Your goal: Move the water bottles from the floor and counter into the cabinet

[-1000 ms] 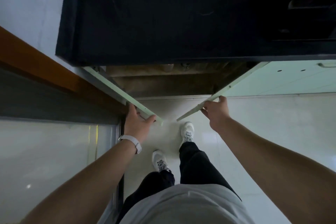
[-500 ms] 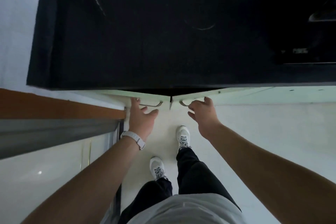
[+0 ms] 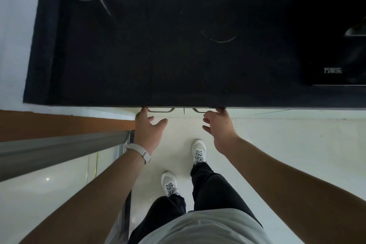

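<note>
Cabinet (image 3: 178, 114) doors appear closed beneath counter (image 3: 178, 55) at 12 o'clock. Left hand (image 3: 148, 130), at 11 o'clock from shoes (image 3: 199, 150), and right hand (image 3: 219, 128), at 1 o'clock, rest straight, unclasped fingers against them beside handles (image 3: 161, 110). Water bottles unseen, presumably inside. Closing step; next, both hands draw away.

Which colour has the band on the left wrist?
White. The slim white wristband on the left wrist shows best in the head view.

Left hand (image 3: 149, 129) stretched forward, fingers (image 3: 144, 114) straight, thumb splayed, right hand (image 3: 218, 127) stretched forward, fingers loosely bent
</note>
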A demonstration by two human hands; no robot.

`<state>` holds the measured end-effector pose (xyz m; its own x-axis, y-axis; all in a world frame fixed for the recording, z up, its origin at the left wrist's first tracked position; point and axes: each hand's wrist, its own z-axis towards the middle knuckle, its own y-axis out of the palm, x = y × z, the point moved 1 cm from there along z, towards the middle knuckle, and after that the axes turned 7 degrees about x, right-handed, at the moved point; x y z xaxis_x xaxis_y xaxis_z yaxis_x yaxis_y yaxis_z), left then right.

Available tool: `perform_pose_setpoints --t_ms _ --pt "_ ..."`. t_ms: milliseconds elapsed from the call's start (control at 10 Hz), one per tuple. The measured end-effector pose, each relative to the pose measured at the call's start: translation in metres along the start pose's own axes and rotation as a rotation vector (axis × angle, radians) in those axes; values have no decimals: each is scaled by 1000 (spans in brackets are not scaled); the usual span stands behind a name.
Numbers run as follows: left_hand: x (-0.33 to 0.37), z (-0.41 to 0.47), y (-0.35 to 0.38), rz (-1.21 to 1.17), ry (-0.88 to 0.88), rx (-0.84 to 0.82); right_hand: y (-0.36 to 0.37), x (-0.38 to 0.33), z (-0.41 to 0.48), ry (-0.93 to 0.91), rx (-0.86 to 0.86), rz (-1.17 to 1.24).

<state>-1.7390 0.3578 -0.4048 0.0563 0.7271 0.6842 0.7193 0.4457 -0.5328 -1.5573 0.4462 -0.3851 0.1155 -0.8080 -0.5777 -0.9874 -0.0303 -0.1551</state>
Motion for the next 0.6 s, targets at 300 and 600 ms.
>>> perform_pose_setpoints --t_ms 300,600 --pt "0 -33 -37 55 186 -117 -11 9 -36 -149 -60 -247" --pt "-7 -88 -102 450 738 -165 -31 38 -117 -668 -41 -831"
